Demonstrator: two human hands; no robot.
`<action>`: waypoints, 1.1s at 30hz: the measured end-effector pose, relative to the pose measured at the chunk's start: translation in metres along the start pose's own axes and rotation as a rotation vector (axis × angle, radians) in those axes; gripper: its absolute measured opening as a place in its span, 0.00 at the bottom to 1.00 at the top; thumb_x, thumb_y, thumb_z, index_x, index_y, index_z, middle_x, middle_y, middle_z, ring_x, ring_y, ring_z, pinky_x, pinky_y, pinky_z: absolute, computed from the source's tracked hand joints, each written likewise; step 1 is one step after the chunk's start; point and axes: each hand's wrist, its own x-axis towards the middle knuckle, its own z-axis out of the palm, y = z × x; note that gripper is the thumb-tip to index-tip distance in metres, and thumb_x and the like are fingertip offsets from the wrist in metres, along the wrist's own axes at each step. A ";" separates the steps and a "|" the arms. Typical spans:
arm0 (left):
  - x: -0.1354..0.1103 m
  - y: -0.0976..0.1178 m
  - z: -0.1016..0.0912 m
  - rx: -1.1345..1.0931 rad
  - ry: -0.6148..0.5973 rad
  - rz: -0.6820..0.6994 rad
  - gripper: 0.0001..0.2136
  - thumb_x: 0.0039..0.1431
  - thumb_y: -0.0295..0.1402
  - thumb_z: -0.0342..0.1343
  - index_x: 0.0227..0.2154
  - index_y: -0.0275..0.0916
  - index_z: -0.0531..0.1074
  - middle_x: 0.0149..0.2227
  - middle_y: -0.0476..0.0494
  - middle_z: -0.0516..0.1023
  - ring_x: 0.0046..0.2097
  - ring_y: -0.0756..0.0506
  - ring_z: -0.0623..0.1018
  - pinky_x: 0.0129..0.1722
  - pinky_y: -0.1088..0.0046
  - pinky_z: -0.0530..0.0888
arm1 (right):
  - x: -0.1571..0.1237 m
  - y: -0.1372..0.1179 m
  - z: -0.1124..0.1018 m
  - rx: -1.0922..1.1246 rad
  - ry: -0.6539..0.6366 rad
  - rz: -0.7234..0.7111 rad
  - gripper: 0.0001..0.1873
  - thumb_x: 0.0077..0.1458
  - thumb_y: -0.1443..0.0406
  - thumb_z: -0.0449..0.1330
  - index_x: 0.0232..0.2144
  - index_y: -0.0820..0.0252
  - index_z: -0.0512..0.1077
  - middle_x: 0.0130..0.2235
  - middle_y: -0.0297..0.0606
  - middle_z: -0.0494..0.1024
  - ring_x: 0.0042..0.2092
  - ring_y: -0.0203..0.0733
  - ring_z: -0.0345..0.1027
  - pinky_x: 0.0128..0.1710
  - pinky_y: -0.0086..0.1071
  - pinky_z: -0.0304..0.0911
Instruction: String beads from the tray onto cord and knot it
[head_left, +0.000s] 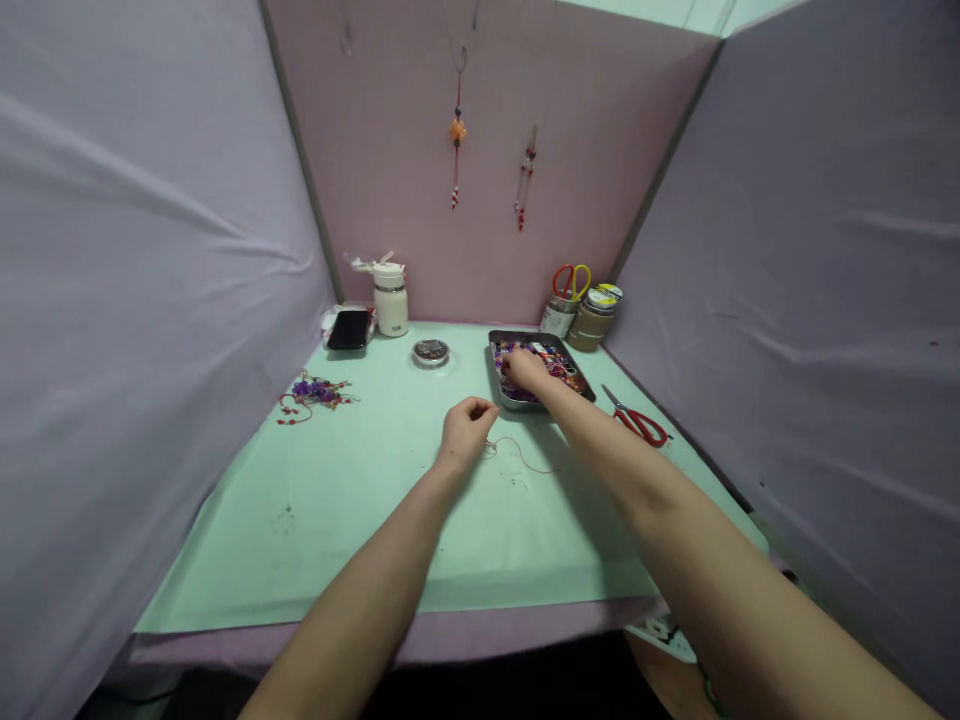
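My left hand [466, 432] hovers over the middle of the table with thumb and forefinger pinched together. A thin red cord [534, 468] runs from just beneath those fingertips and curls across the green tabletop to the right. Farther forward, my right hand [527, 369] reaches into a metal tray [517, 405] of mixed beads, many of them purple. Its fingers are bent down among the beads [559, 362]; whatever lies between the fingertips is hidden. Right of the tray lie red-handled scissors [641, 427], blades pointing away from me.
A bundle of purple beaded strings [319, 390] lies at left. Behind are a phone [350, 330], a white bottle [391, 303], a round clear case [430, 352], a pot [556, 318] holding scissors and a jar [592, 322]. Beaded pendants [457, 131] hang on the back cloth. Cloth walls flank the table.
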 end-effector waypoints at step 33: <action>0.000 0.000 0.000 -0.031 0.016 -0.001 0.08 0.45 0.38 0.58 0.23 0.37 0.72 0.23 0.50 0.71 0.25 0.51 0.67 0.27 0.74 0.66 | 0.005 0.001 -0.002 0.008 -0.051 -0.064 0.14 0.55 0.66 0.55 0.41 0.61 0.76 0.44 0.48 0.78 0.44 0.42 0.70 0.43 0.28 0.58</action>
